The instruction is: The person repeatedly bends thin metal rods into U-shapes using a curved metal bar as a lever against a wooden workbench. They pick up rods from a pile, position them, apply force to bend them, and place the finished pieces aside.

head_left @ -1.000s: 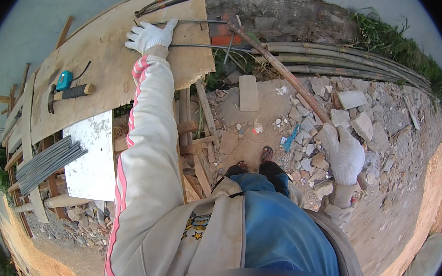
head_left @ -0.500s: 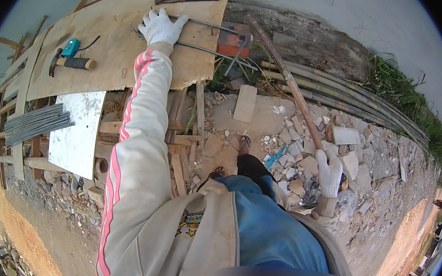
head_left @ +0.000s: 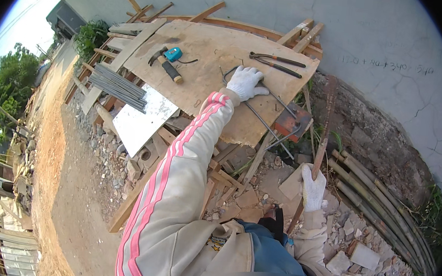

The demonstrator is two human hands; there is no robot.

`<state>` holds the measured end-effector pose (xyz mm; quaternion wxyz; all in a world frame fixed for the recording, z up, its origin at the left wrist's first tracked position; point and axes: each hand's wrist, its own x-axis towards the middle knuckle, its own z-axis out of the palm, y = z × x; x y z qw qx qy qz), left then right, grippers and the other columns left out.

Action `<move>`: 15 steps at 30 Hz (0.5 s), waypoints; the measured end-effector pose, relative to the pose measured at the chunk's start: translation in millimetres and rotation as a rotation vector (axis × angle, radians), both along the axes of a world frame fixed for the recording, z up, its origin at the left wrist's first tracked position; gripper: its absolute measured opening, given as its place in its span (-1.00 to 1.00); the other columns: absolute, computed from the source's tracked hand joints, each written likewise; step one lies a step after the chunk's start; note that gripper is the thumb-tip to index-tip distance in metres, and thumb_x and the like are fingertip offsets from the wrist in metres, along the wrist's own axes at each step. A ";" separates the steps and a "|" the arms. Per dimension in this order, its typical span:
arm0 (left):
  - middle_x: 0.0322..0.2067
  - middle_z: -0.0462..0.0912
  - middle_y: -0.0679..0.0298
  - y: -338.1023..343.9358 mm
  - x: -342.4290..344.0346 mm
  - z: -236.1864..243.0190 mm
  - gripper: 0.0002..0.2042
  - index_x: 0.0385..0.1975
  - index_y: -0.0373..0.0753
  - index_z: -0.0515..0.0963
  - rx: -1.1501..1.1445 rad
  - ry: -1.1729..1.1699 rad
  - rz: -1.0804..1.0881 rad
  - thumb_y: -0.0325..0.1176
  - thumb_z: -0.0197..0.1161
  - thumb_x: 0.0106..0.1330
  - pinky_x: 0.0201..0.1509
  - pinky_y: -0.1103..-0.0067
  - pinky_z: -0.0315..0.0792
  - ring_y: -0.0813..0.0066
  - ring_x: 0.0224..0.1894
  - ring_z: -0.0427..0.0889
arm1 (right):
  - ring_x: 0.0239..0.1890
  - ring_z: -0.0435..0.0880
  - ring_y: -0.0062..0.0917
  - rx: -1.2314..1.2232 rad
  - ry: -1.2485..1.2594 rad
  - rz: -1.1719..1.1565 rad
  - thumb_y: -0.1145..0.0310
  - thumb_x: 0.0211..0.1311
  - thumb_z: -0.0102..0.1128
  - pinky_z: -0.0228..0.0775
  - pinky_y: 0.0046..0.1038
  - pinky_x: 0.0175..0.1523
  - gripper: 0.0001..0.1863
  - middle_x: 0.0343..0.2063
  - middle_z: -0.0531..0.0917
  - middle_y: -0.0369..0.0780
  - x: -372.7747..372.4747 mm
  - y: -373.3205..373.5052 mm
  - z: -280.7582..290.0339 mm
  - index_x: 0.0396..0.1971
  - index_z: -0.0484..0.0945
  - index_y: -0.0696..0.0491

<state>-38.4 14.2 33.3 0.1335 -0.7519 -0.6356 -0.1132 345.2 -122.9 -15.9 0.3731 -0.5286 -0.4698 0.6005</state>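
My left hand [head_left: 246, 84], in a white glove, lies over a bent steel rod [head_left: 265, 125] on the plywood board [head_left: 198, 49], fingers spread. My right hand [head_left: 312, 188], also gloved, grips a long rusty bar [head_left: 321, 148], which rises past the board's right end. The steel rod reaches a rusty orange block [head_left: 289, 122] at that end. Long orange-and-black handled pliers [head_left: 282, 63] lie behind my left hand. A hammer [head_left: 170, 69] and a teal tape measure [head_left: 172, 54] rest on the board's left part, near a bundle of cut rods [head_left: 114, 89] on a white panel [head_left: 141, 124].
Rough timber framing [head_left: 304, 39] carries the board against a grey wall [head_left: 389, 75]. Bamboo poles [head_left: 378, 208] lie along the wall's foot at right. Broken concrete rubble [head_left: 354, 254] covers the ground around my feet. A dirt path [head_left: 45, 173] runs along the left.
The view has swung round, bringing the street into sight at left. My right hand has swung the rusty bar to nearer upright. My left hand is still on the steel rod.
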 end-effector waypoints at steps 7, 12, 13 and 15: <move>-0.11 0.67 0.13 -3.1 9.3 16.3 -0.48 -0.08 -0.15 0.65 -0.144 0.122 0.052 0.23 0.29 0.30 0.22 0.24 0.35 0.11 0.06 0.64 | -0.83 0.34 -0.67 -0.134 0.274 0.237 0.19 0.45 0.29 0.09 -0.55 -0.73 -0.72 -0.63 0.61 -0.24 -31.3 50.7 -3.9 -0.17 0.57 0.12; -0.17 0.65 0.14 -22.9 9.4 41.7 -0.54 -0.16 -0.14 0.65 -0.083 0.104 0.050 0.18 0.32 0.30 0.17 0.25 0.38 0.09 -0.01 0.64 | -0.82 0.38 -0.64 -0.230 0.290 0.286 0.24 0.39 0.36 0.15 -0.54 -0.74 -0.68 -0.66 0.54 -0.29 -29.7 58.2 14.6 -0.06 0.58 0.15; -0.18 0.65 0.14 -30.6 10.0 47.2 -0.55 -0.17 -0.14 0.65 -0.070 0.109 0.042 0.16 0.32 0.31 0.16 0.26 0.40 0.09 -0.02 0.63 | -0.82 0.38 -0.64 -0.221 0.301 0.327 0.25 0.39 0.36 0.15 -0.53 -0.74 -0.69 -0.66 0.53 -0.30 -27.6 57.1 18.4 -0.06 0.58 0.15; -0.19 0.63 0.14 -37.8 9.1 62.7 -0.59 -0.17 -0.13 0.66 -0.026 0.086 0.006 0.12 0.32 0.33 0.15 0.25 0.42 0.07 -0.04 0.61 | -0.82 0.38 -0.65 -0.275 0.295 0.301 0.26 0.38 0.37 0.15 -0.53 -0.74 -0.69 -0.66 0.53 -0.31 -21.6 57.4 25.9 -0.06 0.58 0.15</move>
